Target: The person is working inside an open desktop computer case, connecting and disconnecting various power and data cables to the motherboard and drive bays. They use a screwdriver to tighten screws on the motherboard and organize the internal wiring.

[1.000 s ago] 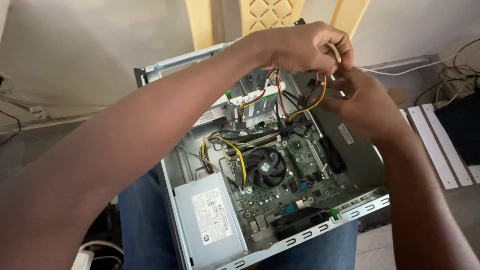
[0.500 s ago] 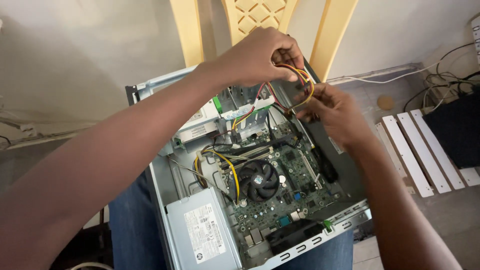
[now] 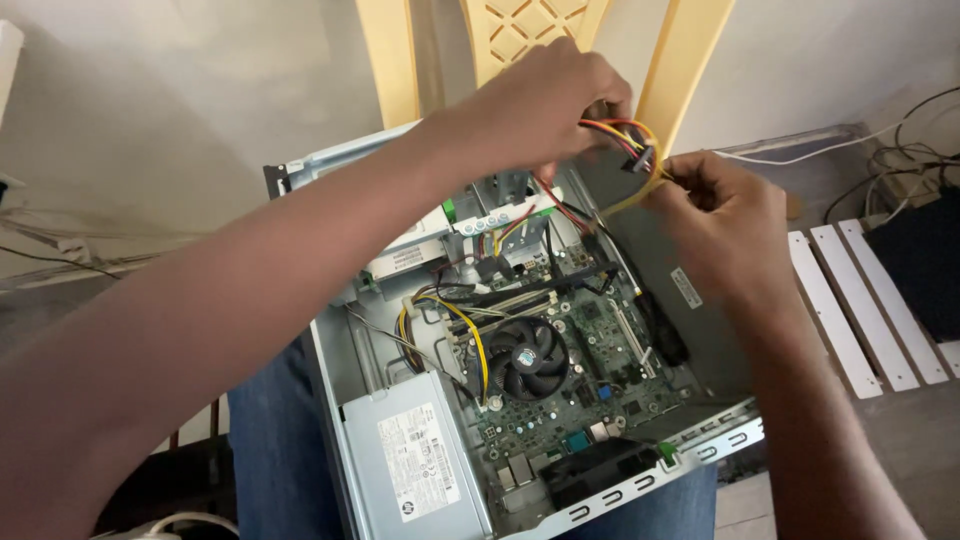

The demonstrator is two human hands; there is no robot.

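From the head camera we see our left hand [image 3: 550,105] closed around a bundle of red, yellow and black power wires [image 3: 620,130], lifted above the far end of an open grey metal desktop computer case [image 3: 350,370] resting on our lap. Our right hand [image 3: 725,215] pinches the small dark plastic connector [image 3: 643,158] at the end of that bundle, fingers together. Inside the case lie a green motherboard [image 3: 600,370], a round black cooling fan [image 3: 528,357] and a silver box-shaped power supply [image 3: 410,470]. A pale yellow plastic chair [image 3: 530,35] stands just beyond.
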